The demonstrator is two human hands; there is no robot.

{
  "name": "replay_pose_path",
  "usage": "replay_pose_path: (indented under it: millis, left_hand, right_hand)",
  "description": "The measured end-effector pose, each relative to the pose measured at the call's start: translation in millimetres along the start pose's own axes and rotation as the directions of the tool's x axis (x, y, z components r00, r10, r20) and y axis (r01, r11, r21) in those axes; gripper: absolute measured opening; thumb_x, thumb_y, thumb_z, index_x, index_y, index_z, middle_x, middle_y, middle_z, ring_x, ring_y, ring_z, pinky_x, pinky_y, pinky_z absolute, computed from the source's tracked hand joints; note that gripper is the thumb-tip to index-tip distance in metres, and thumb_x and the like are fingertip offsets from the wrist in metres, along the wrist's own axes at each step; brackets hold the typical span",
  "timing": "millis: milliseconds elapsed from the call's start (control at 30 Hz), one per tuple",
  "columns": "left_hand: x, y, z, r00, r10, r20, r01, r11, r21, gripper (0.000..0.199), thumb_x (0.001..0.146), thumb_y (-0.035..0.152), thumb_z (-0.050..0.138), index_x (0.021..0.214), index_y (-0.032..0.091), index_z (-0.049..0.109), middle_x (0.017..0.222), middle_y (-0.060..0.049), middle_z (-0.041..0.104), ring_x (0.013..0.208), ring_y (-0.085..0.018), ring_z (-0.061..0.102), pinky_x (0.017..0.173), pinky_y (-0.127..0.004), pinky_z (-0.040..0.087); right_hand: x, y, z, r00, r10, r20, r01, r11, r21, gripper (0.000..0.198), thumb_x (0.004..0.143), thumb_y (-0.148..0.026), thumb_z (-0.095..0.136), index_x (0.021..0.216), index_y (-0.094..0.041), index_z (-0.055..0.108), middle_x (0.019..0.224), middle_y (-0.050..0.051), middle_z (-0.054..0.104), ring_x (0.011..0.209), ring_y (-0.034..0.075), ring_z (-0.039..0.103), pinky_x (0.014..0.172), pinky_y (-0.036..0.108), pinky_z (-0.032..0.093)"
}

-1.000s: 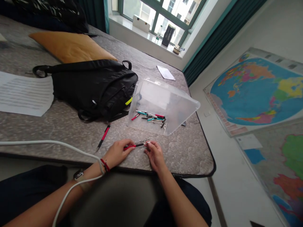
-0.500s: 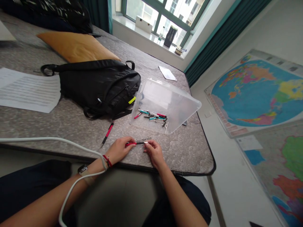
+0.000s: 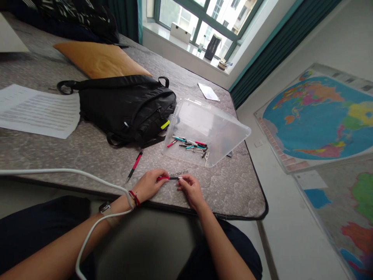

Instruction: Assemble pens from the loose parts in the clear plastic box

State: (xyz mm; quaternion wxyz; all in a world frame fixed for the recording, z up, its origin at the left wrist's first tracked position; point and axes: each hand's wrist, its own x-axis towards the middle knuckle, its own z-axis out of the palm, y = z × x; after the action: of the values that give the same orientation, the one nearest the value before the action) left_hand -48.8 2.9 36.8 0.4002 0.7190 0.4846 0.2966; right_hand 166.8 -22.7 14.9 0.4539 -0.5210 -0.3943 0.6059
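Between my two hands, just above the mattress's near edge, lies a red and black pen [image 3: 174, 178]. My left hand [image 3: 151, 182] is closed round its red end. The fingertips of my right hand [image 3: 190, 188] pinch the tip end, where a small pale piece shows. Left of my left hand, a second red and black pen [image 3: 135, 166] rests on the mattress. Beyond my hands stands a clear plastic box [image 3: 224, 146] with several pen parts [image 3: 194, 146] in it, coloured teal, red, black and white.
A black backpack [image 3: 125, 107] lies on the mattress [image 3: 101, 155] left of the box, with a padded brown envelope [image 3: 101, 60] behind it. Printed paper [image 3: 43, 111] is at the left. A white cable [image 3: 72, 171] crosses my left wrist. Maps [image 3: 320, 120] hang on the right wall.
The whole view has shifted slightly, so everything appears a little further right. Both hands keep their hold on the pen, with hardly any visible movement.
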Motion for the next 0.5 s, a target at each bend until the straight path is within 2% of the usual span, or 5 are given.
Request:
replay_pose_path:
  millis: [167, 333, 433, 500]
  left_hand:
    - [-1.3, -2.9, -0.6, 0.998, 0.054, 0.036, -0.058, 0.991, 0.124, 0.016, 0.09, 0.027, 0.054, 0.094, 0.021, 0.069, 0.092, -0.003, 0.071, 0.086, -0.018, 0.064, 0.079, -0.027, 0.046]
    - [-3.1, -2.5, -3.9, 0.986, 0.154, 0.067, -0.168, 0.921, 0.35, 0.012, 0.091, 0.021, 0.056, 0.094, 0.022, 0.067, 0.094, -0.003, 0.069, 0.092, -0.02, 0.061, 0.083, -0.031, 0.042]
    - [-3.8, 0.0, -3.8, 0.98, 0.187, 0.068, -0.199, 0.887, 0.416, 0.01, 0.09, 0.021, 0.059, 0.093, 0.023, 0.068, 0.093, -0.002, 0.069, 0.092, -0.02, 0.059, 0.083, -0.033, 0.04]
    - [-4.1, 1.4, -2.0, 0.977, 0.2, 0.068, -0.21, 0.884, 0.419, 0.011, 0.091, 0.022, 0.058, 0.095, 0.023, 0.068, 0.094, -0.003, 0.069, 0.092, -0.02, 0.059, 0.083, -0.033, 0.04]
  right_hand:
    - [-0.6, 4.1, 0.2, 0.998, -0.039, 0.054, 0.05, 0.977, -0.209, 0.031, 0.079, -0.045, 0.072, 0.092, -0.018, 0.065, 0.074, 0.001, 0.064, 0.07, 0.016, 0.065, 0.057, 0.025, 0.055]
    - [-5.6, 6.0, 0.2, 0.985, -0.135, 0.107, 0.171, 0.847, -0.503, 0.027, 0.091, -0.045, 0.058, 0.088, -0.019, 0.064, 0.072, 0.001, 0.063, 0.06, 0.013, 0.058, 0.052, 0.022, 0.049]
    - [-8.5, 3.4, 0.3, 0.981, -0.141, 0.131, 0.191, 0.793, -0.578, 0.03, 0.096, -0.044, 0.049, 0.088, -0.019, 0.063, 0.072, 0.0, 0.063, 0.058, 0.011, 0.056, 0.054, 0.022, 0.047]
    - [-9.9, 2.0, 0.7, 0.981, -0.139, 0.132, 0.191, 0.785, -0.589, 0.029, 0.097, -0.043, 0.048, 0.094, -0.019, 0.063, 0.073, 0.0, 0.063, 0.06, 0.012, 0.056, 0.054, 0.022, 0.046]
